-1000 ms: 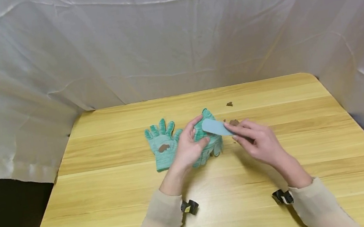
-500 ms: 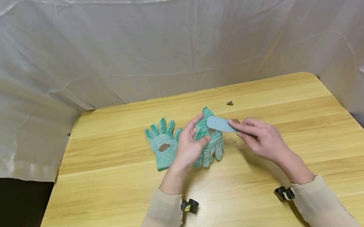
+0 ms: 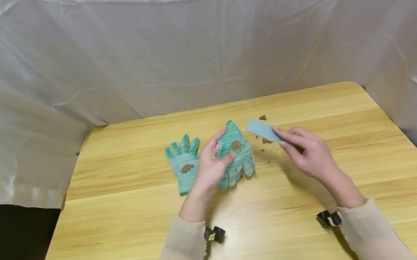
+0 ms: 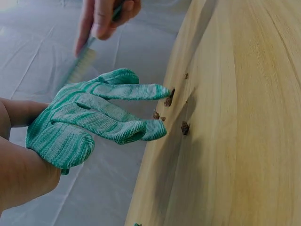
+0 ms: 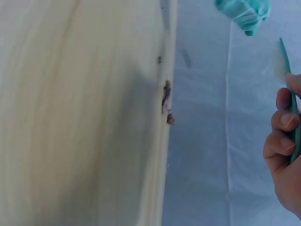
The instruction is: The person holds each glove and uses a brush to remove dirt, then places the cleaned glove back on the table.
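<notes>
My left hand [image 3: 209, 169] pinches a green striped knit glove [image 3: 241, 161] between thumb and fingers and holds it above the table. A brown patch [image 3: 236, 145] shows on the glove, whose fingers hang toward me. To the right, my right hand [image 3: 310, 154] grips a brush [image 3: 261, 130] with a flat light-blue back. In the left wrist view its pale bristles [image 4: 83, 65] face the glove, and a small gap seems to part them. A second matching glove [image 3: 187, 185] lies flat at the left, with a brown patch [image 3: 187, 168] on its palm.
Brown crumbs [image 3: 266, 141] are scattered on the wooden table [image 3: 127, 233] beyond the brush, with another brown bit [image 3: 262, 117] near the back edge. A pale grey curtain [image 3: 198, 52] hangs behind and along both sides.
The brush has moved right, off the held glove, uncovering the brown patch there. My left hand and the held glove have shifted slightly left. The flat glove stays in place.
</notes>
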Available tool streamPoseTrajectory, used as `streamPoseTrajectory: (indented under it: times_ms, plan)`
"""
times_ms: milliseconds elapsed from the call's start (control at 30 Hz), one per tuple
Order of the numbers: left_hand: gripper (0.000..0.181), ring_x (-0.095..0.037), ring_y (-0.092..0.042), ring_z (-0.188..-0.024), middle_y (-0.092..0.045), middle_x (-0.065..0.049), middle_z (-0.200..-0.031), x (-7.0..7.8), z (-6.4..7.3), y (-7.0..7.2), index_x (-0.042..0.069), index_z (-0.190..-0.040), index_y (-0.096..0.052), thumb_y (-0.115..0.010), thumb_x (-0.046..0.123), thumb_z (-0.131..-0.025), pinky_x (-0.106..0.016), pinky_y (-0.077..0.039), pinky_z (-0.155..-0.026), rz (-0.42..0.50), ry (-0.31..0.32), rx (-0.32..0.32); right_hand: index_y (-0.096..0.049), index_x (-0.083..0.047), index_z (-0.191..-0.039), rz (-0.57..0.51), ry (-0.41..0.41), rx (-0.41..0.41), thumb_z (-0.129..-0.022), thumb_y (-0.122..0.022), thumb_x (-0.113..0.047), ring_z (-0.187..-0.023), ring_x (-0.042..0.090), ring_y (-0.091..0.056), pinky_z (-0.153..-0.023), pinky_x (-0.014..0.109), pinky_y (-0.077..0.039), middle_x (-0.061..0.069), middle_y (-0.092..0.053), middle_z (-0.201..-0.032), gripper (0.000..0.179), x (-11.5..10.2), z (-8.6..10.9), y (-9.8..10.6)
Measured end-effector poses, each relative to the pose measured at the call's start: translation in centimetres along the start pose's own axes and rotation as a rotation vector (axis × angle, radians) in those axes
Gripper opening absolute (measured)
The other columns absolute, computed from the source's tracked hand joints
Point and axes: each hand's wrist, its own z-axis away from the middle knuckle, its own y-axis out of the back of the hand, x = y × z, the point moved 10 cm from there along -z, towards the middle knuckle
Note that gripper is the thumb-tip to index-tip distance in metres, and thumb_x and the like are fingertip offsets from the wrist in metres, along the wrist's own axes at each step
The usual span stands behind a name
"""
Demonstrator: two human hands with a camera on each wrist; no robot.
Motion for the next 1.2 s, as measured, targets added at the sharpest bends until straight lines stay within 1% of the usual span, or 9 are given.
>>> streamPoseTrajectory:
  times_ms: [100,200,333,467,600,733,933,1000,1200]
  plan:
    - [0.071,-0.035,-0.014,-0.158,-0.019,-0.002,-0.172,0.0,0.0,0.0,0.022,-0.158,-0.044,-0.064,-0.005,-0.096,-0.046,-0.012,-0.128,-0.005,-0.003,-0.005,-0.070,-0.005,-0.133,-0.089,0.009,-0.020,-0.086,-0.075,0.008,-0.062,0.005,-0.043,-0.053,0.015,-0.036,0.007,-0.072,-0.094,0.049,-0.6,-0.2,-0.5]
    - [0.070,-0.034,-0.013,-0.158,-0.018,-0.001,-0.172,-0.1,0.1,-0.1,0.023,-0.158,-0.044,-0.064,-0.004,-0.096,-0.045,-0.013,-0.128,-0.002,0.005,-0.014,-0.070,-0.006,-0.134,-0.143,0.029,-0.078,-0.086,-0.074,0.008,-0.062,0.003,-0.043,-0.053,0.016,-0.037,0.003,-0.071,-0.093,0.049,-1.3,-0.2,-1.5]
    - [0.071,-0.035,-0.012,-0.158,-0.017,-0.001,-0.173,0.0,0.1,-0.2,0.024,-0.158,-0.044,-0.064,-0.005,-0.096,-0.046,-0.011,-0.128,0.004,-0.001,-0.017,-0.072,-0.007,-0.132,-0.094,0.038,-0.096,-0.086,-0.076,0.007,-0.061,0.002,-0.042,-0.052,0.015,-0.036,0.002,-0.071,-0.094,0.048,-1.4,0.0,-1.9]
    - [0.070,-0.035,-0.013,-0.158,-0.020,0.001,-0.172,0.0,0.1,-0.2,0.023,-0.158,-0.044,-0.064,-0.004,-0.096,-0.046,-0.011,-0.128,-0.007,-0.004,-0.026,-0.073,-0.006,-0.129,-0.001,0.037,-0.091,-0.086,-0.077,0.006,-0.061,0.003,-0.045,-0.053,0.015,-0.036,0.005,-0.073,-0.097,0.045,-1.1,0.1,-1.6]
    - [0.070,-0.034,-0.013,-0.158,-0.019,0.000,-0.172,0.0,0.1,-0.2,0.024,-0.158,-0.044,-0.064,-0.005,-0.096,-0.045,-0.012,-0.128,-0.009,0.005,-0.026,-0.073,-0.005,-0.129,0.040,0.033,-0.074,-0.086,-0.077,0.005,-0.061,0.005,-0.046,-0.053,0.016,-0.037,0.007,-0.073,-0.096,0.045,-0.8,0.1,-1.1]
    - [0.071,-0.033,-0.013,-0.158,-0.018,-0.002,-0.173,0.1,0.1,-0.1,0.022,-0.158,-0.044,-0.062,-0.007,-0.096,-0.044,-0.013,-0.128,-0.002,-0.006,-0.019,-0.073,-0.007,-0.130,-0.005,0.035,-0.052,-0.086,-0.076,0.005,-0.062,0.005,-0.045,-0.053,0.016,-0.036,0.005,-0.072,-0.094,0.046,-0.9,-0.1,-0.7]
    - [0.072,-0.032,-0.012,-0.158,-0.016,-0.003,-0.173,0.3,0.1,0.0,0.021,-0.159,-0.042,-0.061,-0.008,-0.096,-0.043,-0.013,-0.128,0.004,-0.017,-0.016,-0.073,-0.009,-0.132,-0.127,0.075,-0.106,-0.083,-0.077,0.008,-0.065,0.003,-0.044,-0.056,0.016,-0.037,0.002,-0.072,-0.097,0.052,-1.5,0.1,-1.3]
    - [0.072,-0.033,-0.012,-0.158,-0.016,-0.003,-0.173,0.4,0.1,0.0,0.022,-0.159,-0.043,-0.061,-0.008,-0.096,-0.044,-0.013,-0.128,0.006,-0.019,-0.012,-0.073,-0.009,-0.131,-0.125,0.086,-0.112,-0.082,-0.077,0.009,-0.064,0.003,-0.043,-0.055,0.015,-0.037,0.002,-0.072,-0.097,0.053,-1.5,0.2,-1.3]
    - [0.072,-0.033,-0.013,-0.158,-0.018,-0.002,-0.172,0.3,0.0,0.2,0.023,-0.158,-0.044,-0.063,-0.007,-0.095,-0.044,-0.013,-0.128,0.013,-0.019,0.000,-0.073,-0.010,-0.131,-0.067,0.074,-0.116,-0.084,-0.077,0.008,-0.062,0.002,-0.042,-0.053,0.016,-0.035,0.002,-0.072,-0.098,0.051,-0.7,0.3,-1.2]
